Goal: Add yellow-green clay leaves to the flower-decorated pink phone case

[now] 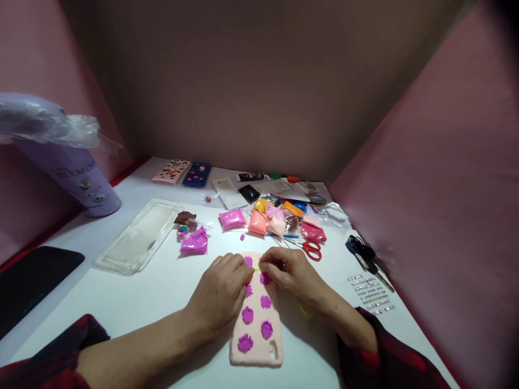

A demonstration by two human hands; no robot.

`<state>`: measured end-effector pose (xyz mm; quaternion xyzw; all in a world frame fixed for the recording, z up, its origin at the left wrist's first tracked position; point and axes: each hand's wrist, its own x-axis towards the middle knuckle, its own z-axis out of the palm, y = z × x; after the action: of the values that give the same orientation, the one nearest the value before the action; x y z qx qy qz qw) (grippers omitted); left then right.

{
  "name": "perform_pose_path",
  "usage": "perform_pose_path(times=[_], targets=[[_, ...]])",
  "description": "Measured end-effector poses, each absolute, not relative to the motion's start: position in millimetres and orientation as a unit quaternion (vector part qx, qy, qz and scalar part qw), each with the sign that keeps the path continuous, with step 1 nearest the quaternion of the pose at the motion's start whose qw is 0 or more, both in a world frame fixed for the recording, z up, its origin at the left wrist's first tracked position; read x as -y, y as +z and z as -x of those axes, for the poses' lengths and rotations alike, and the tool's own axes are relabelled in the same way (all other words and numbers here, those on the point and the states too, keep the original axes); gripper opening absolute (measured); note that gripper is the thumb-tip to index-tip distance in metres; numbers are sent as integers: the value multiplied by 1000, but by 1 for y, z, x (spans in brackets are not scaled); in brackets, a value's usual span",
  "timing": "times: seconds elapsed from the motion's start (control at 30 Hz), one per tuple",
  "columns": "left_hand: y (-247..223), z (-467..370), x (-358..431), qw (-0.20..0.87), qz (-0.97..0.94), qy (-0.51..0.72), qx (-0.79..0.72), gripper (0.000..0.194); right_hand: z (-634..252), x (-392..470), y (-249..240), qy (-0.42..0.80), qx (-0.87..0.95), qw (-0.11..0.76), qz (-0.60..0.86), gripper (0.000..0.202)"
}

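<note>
Pinching yellow clay-like piece point(257, 266) with nearly closed right hand point(297, 275) over pale-pink, purple-flowered phone case point(259, 348); curling left hand point(221, 286) along its left edge, probably steadying, with unclear hold.

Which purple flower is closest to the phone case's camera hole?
The right column's lowest flower, just above the camera hole; the left column's lowest sits across the case.

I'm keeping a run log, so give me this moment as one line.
left hand: over pink case, left side; right hand: fingertips at yellow piece; case: bears purple flower shapes; scissors: beyond right hand
</note>
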<state>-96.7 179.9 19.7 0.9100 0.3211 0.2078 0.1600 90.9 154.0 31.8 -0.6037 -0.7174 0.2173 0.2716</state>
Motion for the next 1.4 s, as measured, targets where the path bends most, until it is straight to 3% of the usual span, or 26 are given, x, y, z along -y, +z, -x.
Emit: perform_pose_path(times=[0.27,0.47,0.6,0.7,0.97,1.17,1.4], targets=[[17,99,-179,176,-905,225,-316,19,-92,-155,33,187,721,286,603,13],[19,103,-181,220,-850,321,-356,16,-110,-140,61,124,703,316,625,14],[25,105,-182,257,-816,344,-386,12,-126,-119,70,120,732,195,642,12],[28,105,-182,264,-811,341,-396,13,-132,-109,70,135,774,113,608,34],[25,107,-182,281,-803,346,-396,13,-131,-109,62,151,774,78,610,32],[26,107,-183,286,-801,350,-391,13,-139,-106,65,196,735,91,642,19],[28,105,-177,284,-833,393,-268,8,-122,-112,77,252,704,221,627,9]])
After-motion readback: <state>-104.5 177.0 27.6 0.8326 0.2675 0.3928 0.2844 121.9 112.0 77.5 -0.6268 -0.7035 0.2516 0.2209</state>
